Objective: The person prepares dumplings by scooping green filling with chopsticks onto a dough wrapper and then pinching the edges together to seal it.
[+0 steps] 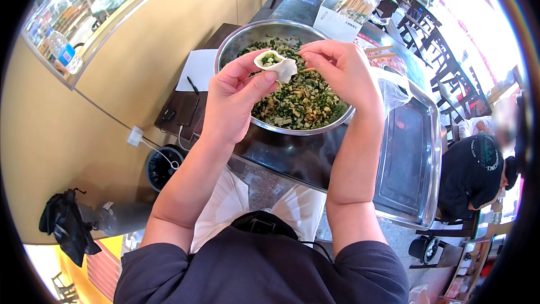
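Observation:
My left hand holds a dumpling between thumb and fingers, above a large steel bowl. One side of the wrapper is pleated together; the other gapes, with green filling showing inside. To its right, my right hand is apart from the dumpling, thumb and fingertips pinched together. Wooden chopsticks lie in its grasp, their far ends sticking out past the wrist side and a tip showing below the fingers. Chopped green and pale filling covers the bowl's inside beneath both hands.
A metal tray and a clear plastic bag lie right of the bowl. Behind stands a white box with wrapped chopsticks. Paper, a pen and a phone lie left. A person sits at right.

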A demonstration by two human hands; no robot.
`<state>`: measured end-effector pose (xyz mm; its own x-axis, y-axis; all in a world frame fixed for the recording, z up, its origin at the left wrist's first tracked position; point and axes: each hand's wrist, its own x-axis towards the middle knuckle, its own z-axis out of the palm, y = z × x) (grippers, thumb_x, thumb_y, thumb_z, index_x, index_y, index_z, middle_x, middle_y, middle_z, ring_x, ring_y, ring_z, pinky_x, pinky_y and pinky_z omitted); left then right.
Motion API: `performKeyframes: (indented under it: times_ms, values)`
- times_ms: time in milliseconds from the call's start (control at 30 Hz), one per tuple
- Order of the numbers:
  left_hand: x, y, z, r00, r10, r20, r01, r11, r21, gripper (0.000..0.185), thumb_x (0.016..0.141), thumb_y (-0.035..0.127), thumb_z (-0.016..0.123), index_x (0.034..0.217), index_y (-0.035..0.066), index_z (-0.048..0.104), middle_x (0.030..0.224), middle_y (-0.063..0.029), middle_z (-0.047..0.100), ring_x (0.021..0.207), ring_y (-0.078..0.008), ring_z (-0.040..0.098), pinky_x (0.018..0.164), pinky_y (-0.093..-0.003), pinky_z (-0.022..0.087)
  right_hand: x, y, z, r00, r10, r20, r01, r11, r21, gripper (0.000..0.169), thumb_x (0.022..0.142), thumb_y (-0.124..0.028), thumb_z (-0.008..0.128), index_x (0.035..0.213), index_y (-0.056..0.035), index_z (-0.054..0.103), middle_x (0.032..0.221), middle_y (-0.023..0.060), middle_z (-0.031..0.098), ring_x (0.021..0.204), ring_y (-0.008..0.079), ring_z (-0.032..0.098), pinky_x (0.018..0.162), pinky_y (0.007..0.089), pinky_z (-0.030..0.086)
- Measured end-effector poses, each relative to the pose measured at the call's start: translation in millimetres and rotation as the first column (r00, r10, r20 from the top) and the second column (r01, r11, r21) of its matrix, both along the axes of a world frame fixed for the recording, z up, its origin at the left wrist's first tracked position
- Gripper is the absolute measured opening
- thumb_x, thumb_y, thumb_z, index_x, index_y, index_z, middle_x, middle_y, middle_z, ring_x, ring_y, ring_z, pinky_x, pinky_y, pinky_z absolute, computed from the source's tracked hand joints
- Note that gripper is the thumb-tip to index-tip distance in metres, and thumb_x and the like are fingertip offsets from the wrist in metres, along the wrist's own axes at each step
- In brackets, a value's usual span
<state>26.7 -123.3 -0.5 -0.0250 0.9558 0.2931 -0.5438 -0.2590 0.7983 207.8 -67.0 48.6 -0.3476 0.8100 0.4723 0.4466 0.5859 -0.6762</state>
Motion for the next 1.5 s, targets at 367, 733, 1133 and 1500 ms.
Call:
performKeyframes:
  times_ms: [367,733,1133,1500]
  values:
    - [7.1,-6.0,-1.8,0.998,0.023,0.064,-0.025,0.999,0.035,0.031,0.083,-0.001,0.059,0.114,0.002,0.056,0.103,-0.0087,0.062,0.093,-0.0150,0.061,0.080,-0.0264,0.053,-14.6,-10.2,3.4,0.955,0.211,-0.210,-0.194,0.976,0.098,0.018,0.077,-0.006,0.060,0.094,-0.0007,0.065,0.091,0.0083,0.065,0.073,0.0136,0.060,0.060,0.0249,0.047]
    - [9.7,-10.2,1.5,0.995,0.082,0.059,-0.087,0.993,0.075,0.028,0.084,-0.001,0.058,0.112,0.002,0.057,0.100,-0.0072,0.063,0.091,-0.0130,0.061,0.081,-0.0270,0.052,-28.0,-18.2,9.1,0.955,0.273,-0.118,-0.263,0.960,0.096,0.020,0.073,-0.012,0.069,0.092,-0.0067,0.070,0.074,0.0022,0.057,0.059,0.0076,0.050,0.051,0.0209,0.039]
    - [7.3,-13.0,-1.2,0.993,0.091,0.081,-0.095,0.994,0.045,0.033,0.083,-0.003,0.059,0.115,-0.002,0.055,0.104,-0.0092,0.062,0.091,-0.0126,0.060,0.080,-0.0238,0.052,-33.2,-15.2,2.6,0.927,0.306,-0.216,-0.297,0.952,0.076,0.014,0.073,-0.008,0.069,0.086,-0.0038,0.069,0.072,0.0021,0.057,0.058,0.0070,0.049,0.051,0.0207,0.039]
    - [12.9,-12.9,2.7,0.990,0.115,0.078,-0.122,0.989,0.085,0.032,0.084,0.001,0.060,0.115,0.002,0.055,0.096,-0.0052,0.063,0.087,-0.0119,0.061,0.075,-0.0271,0.053,-41.9,-17.1,2.3,0.926,0.260,-0.272,-0.231,0.964,0.135,0.006,0.074,-0.003,0.064,0.078,0.0015,0.065,0.070,0.0060,0.058,0.058,0.0123,0.051,0.052,0.0249,0.040]
